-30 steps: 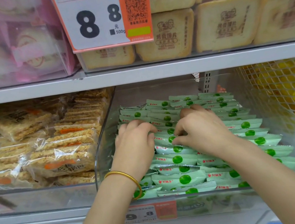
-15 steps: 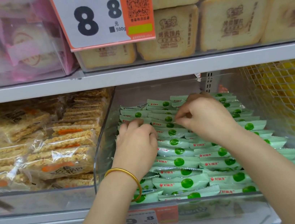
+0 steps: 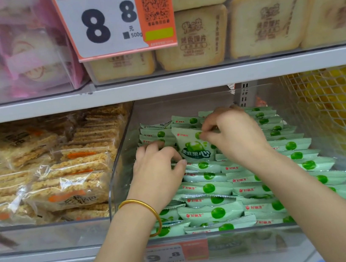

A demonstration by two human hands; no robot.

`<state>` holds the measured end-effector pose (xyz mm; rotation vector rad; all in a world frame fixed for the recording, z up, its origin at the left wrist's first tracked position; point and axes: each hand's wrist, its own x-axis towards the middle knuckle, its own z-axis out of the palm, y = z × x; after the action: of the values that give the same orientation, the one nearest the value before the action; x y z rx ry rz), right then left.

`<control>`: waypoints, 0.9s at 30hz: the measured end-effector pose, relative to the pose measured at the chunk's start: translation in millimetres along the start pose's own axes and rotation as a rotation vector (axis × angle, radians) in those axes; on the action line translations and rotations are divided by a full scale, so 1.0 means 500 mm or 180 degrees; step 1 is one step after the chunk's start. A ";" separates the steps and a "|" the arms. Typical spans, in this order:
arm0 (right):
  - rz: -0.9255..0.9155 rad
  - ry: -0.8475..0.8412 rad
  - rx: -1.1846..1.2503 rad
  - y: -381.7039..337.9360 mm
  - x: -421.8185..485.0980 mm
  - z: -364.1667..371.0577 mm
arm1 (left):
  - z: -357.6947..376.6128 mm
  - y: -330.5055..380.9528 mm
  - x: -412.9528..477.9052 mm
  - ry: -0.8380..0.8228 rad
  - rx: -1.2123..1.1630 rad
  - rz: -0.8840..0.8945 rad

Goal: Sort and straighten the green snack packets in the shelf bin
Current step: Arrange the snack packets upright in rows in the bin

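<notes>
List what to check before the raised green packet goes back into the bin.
1. Right hand pinches the raised packet near its upper edge: ok.
2. Raised packet lined up with the others: not ok, it stands upright with its face showing.
3. Left hand grip on the left row: cannot tell, its fingertips are buried.
4. Slot for the packet: cannot tell, the hands hide it.
5. Front rows lie flat and overlapped: ok.
</notes>
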<state>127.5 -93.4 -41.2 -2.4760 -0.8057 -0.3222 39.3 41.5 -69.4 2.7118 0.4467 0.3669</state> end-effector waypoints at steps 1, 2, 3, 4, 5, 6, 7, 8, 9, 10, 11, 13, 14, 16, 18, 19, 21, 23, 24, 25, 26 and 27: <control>0.0038 0.0058 0.0218 0.000 -0.005 -0.006 | 0.000 -0.001 0.000 0.0042 -0.0033 0.0031; 0.0050 0.0139 0.0414 0.001 -0.011 -0.008 | -0.001 -0.002 0.000 0.0128 -0.0089 0.0074; 0.0034 0.0244 0.0565 0.002 -0.019 -0.010 | -0.003 -0.003 0.000 0.0254 -0.0185 0.0132; -0.0001 0.0350 0.0677 0.003 -0.028 -0.010 | -0.006 -0.003 -0.001 0.0396 -0.0363 0.0197; -0.0058 0.0455 0.0771 0.004 -0.036 -0.011 | -0.010 -0.002 -0.003 0.0497 -0.0659 0.0274; -0.0134 0.0555 0.0867 0.005 -0.043 -0.013 | -0.014 0.001 -0.006 0.0514 -0.1048 0.0379; -0.0204 0.0642 0.0988 0.004 -0.049 -0.018 | -0.019 0.005 -0.012 0.0473 -0.1441 0.0519; -0.0259 0.0719 0.1158 0.003 -0.054 -0.025 | -0.023 0.010 -0.018 0.0424 -0.1741 0.0668; -0.0286 0.0784 0.1362 0.003 -0.058 -0.034 | -0.026 0.013 -0.026 0.0402 -0.1913 0.0800; -0.0281 0.0825 0.1574 0.002 -0.063 -0.042 | -0.026 0.013 -0.032 0.0409 -0.1967 0.0908; -0.0242 0.0825 0.1791 0.002 -0.067 -0.050 | -0.027 0.012 -0.038 0.0432 -0.1931 0.1010; -0.0075 0.0735 0.2297 0.003 -0.072 -0.061 | -0.029 0.009 -0.048 0.0465 -0.1753 0.1221; 0.0030 0.0676 0.2542 0.003 -0.074 -0.063 | -0.031 0.008 -0.054 0.0449 -0.1658 0.1323; 0.0193 0.0533 0.2863 0.004 -0.077 -0.067 | -0.038 0.010 -0.062 0.0330 -0.1527 0.1450; 0.0262 0.0380 0.3041 0.003 -0.080 -0.068 | -0.043 0.013 -0.068 0.0131 -0.1619 0.1366; 0.0286 0.0338 0.3094 0.003 -0.081 -0.067 | -0.046 0.014 -0.071 0.0034 -0.1740 0.1287; 0.0322 0.0310 0.3146 0.003 -0.083 -0.067 | -0.048 0.014 -0.073 -0.0113 -0.2012 0.1128; 0.0348 0.0224 0.3250 0.003 -0.083 -0.065 | -0.050 0.014 -0.072 -0.0141 -0.2287 0.1023; 0.0364 0.0135 0.3318 0.004 -0.083 -0.064 | -0.050 0.013 -0.071 -0.0104 -0.2433 0.0981; 0.0370 0.0030 0.3368 0.004 -0.084 -0.063 | -0.051 0.013 -0.070 -0.0063 -0.2580 0.0938; 0.0344 -0.0080 0.3393 0.004 -0.085 -0.062 | -0.052 0.013 -0.069 -0.0034 -0.2709 0.0898; 0.0284 -0.0179 0.3398 0.004 -0.086 -0.061 | -0.054 0.013 -0.069 -0.0017 -0.2798 0.0864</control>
<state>92.5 -131.7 -32.4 -1.5028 -0.6366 0.1889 1.0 31.9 -49.2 1.9007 -0.0938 0.4848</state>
